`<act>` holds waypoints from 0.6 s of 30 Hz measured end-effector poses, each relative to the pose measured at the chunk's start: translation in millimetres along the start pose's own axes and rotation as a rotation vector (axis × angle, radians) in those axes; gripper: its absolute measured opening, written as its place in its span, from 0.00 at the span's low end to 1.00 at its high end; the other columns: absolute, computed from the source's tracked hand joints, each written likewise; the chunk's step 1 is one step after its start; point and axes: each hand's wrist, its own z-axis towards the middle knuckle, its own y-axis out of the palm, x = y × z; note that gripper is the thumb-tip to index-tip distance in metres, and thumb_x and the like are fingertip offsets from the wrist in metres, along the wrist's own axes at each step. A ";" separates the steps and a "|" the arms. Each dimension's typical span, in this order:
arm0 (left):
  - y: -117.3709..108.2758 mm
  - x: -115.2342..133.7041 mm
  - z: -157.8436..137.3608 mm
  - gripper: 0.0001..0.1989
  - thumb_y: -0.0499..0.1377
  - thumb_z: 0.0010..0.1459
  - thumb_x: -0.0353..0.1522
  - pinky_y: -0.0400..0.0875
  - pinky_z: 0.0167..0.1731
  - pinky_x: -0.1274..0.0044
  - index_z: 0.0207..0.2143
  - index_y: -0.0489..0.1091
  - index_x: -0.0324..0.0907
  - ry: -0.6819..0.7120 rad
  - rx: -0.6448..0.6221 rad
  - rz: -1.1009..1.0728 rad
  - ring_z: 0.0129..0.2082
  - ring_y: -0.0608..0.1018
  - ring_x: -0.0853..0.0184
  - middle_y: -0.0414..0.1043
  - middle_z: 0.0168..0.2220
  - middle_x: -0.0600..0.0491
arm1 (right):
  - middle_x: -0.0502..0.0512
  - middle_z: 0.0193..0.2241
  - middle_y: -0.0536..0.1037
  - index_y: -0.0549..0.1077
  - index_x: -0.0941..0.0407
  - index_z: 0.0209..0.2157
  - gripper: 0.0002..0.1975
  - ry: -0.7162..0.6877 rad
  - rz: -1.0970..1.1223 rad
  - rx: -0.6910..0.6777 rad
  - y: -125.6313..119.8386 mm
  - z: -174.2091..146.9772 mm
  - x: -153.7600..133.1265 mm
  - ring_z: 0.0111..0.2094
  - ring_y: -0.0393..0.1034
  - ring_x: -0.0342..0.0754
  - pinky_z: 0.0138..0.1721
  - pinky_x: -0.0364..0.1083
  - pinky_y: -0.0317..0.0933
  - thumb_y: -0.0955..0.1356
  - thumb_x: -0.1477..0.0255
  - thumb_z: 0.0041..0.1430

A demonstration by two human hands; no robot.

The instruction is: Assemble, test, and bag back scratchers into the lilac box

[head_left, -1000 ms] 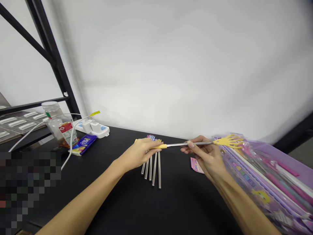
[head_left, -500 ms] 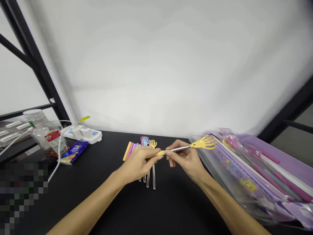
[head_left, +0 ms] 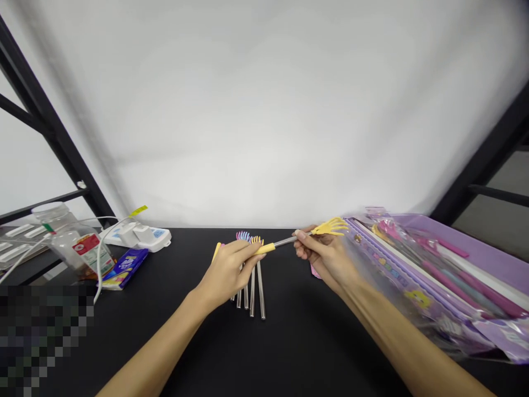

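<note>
A back scratcher point(head_left: 285, 241) with a yellow claw-shaped head, a metal rod and a yellow grip is held across both hands above the table. My left hand point(head_left: 231, 268) is closed round the yellow grip. Close to the head, my right hand point(head_left: 324, 256) pinches the rod between thumb and fingers. Under and behind my left hand lie several metal rods point(head_left: 260, 292) with claw heads point(head_left: 243, 236) in pink, blue and yellow. Part of a yellow handle point(head_left: 216, 251) shows beside that hand; the other handles are mostly hidden.
To the right, clear-bagged back scratchers point(head_left: 446, 275) lie on and beside a purple tray point(head_left: 467, 231). On the left are a plastic jar point(head_left: 78, 242), a blue packet point(head_left: 126, 267), a white power strip point(head_left: 159, 238) and a white cable point(head_left: 99, 259). A white wall rises behind the black table.
My right hand has moved along the rod from beside the grip to near the yellow head. More of the rod and the grip's end now show between my hands.
</note>
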 end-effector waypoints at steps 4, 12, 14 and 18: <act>-2.3 9.9 3.3 0.11 0.53 0.67 0.31 0.63 0.29 0.78 0.39 0.75 0.39 -0.061 -0.051 -0.045 0.26 0.70 0.71 0.72 0.27 0.54 | 0.49 0.20 0.76 0.77 0.57 0.29 0.13 -0.087 -0.034 -0.032 7.7 -4.1 3.7 0.19 0.68 0.41 0.20 0.41 0.61 0.79 0.64 0.46; -9.6 19.3 10.9 0.17 0.50 0.69 0.36 0.59 0.26 0.79 0.30 0.71 0.41 -0.188 -0.286 0.050 0.21 0.67 0.72 0.67 0.22 0.58 | 0.49 0.21 0.76 0.77 0.57 0.30 0.13 -0.033 -0.093 -0.109 14.9 -5.9 16.5 0.21 0.69 0.42 0.23 0.43 0.63 0.77 0.63 0.49; -8.1 15.1 10.4 0.13 0.50 0.69 0.35 0.63 0.28 0.78 0.36 0.71 0.42 -0.176 -0.306 0.121 0.26 0.73 0.69 0.73 0.28 0.56 | 0.51 0.22 0.77 0.77 0.58 0.31 0.15 0.005 -0.143 -0.108 15.4 -4.5 19.6 0.23 0.71 0.44 0.25 0.44 0.65 0.77 0.62 0.48; -12.1 -1.6 7.5 0.12 0.49 0.70 0.34 0.70 0.36 0.76 0.49 0.69 0.45 -0.184 -0.249 0.183 0.37 0.79 0.65 0.76 0.41 0.51 | 0.55 0.30 0.79 0.76 0.56 0.44 0.22 0.010 -0.252 -0.050 3.8 1.0 9.7 0.28 0.74 0.48 0.31 0.49 0.68 0.75 0.56 0.51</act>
